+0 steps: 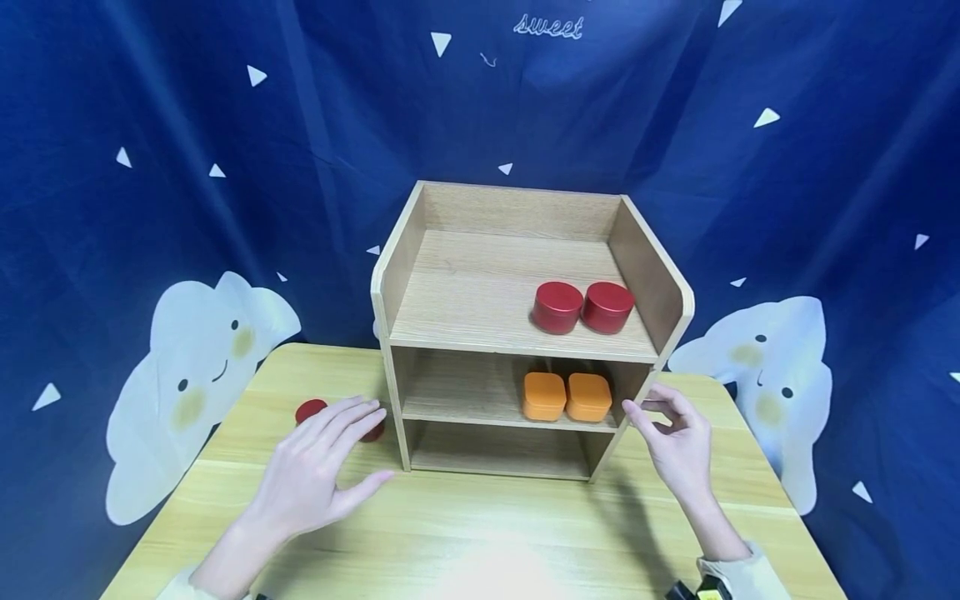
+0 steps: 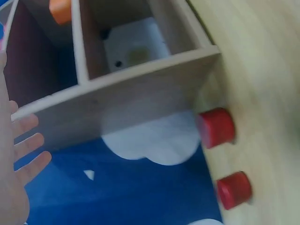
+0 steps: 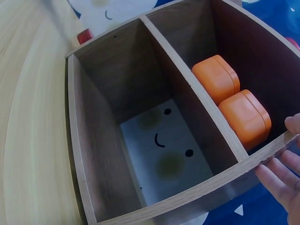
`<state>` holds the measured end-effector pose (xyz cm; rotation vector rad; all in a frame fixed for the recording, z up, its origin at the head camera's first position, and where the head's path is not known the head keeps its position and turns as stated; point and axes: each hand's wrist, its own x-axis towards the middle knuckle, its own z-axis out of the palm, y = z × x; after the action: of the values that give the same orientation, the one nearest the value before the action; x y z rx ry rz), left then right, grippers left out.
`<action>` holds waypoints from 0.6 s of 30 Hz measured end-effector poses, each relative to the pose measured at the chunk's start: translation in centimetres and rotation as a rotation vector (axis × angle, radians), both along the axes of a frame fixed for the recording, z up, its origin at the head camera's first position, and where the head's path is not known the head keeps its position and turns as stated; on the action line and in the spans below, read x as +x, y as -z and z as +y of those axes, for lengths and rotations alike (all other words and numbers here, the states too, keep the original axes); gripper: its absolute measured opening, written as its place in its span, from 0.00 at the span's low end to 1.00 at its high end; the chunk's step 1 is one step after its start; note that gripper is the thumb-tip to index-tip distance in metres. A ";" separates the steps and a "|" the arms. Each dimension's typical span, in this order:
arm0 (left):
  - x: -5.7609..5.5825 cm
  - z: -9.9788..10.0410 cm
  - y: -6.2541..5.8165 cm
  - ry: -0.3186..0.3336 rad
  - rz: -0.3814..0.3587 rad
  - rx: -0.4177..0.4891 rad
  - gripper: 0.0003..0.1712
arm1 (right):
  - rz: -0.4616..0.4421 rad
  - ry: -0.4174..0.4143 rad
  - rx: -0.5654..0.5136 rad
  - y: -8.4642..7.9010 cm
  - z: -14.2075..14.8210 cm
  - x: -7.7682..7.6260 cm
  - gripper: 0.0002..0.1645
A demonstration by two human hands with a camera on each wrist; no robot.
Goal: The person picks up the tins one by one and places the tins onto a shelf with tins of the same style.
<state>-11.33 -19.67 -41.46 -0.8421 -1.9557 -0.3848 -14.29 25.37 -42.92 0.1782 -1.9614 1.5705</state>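
A wooden desktop shelf [image 1: 487, 346] stands on the table, with an open top tray above two compartments. My right hand [image 1: 678, 442] grips the front edge of its right side panel, the thumb [image 3: 293, 123] inside and fingers [image 3: 276, 180] outside. My left hand [image 1: 311, 475] is just left of the shelf, fingers extended and thumb spread, holding nothing; whether it touches the left side panel [image 2: 126, 101] I cannot tell. Two orange rounded-square boxes [image 1: 543, 396] sit side by side at the right of the middle compartment. Two red round tins [image 1: 558, 308] stand on the top tray's right side.
Two more red tins [image 2: 218, 127] stand on the table left of the shelf, partly hidden behind my left hand in the head view. A pale wood table [image 1: 420, 533] lies below. A dark blue curtain [image 1: 360, 108] with cloud faces and white triangles hangs behind.
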 end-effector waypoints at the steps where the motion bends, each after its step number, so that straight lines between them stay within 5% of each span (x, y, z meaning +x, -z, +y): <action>1: -0.1 -0.4 0.4 -0.007 -0.021 0.004 0.39 | 0.001 -0.001 -0.003 0.1 0.0 0.0 0.15; 10: -1.6 -3.7 4.5 -0.167 -0.297 -0.031 0.38 | -0.006 0.005 -0.032 0.0 0.1 -0.1 0.15; 18: -2.9 -4.8 7.4 -0.319 -0.572 -0.036 0.44 | -0.027 0.020 -0.031 0.0 -0.2 0.0 0.16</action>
<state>-14.21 -24.44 -48.87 -0.4505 -2.5844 -0.4311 -14.29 25.20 -42.87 0.1252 -1.9524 1.5970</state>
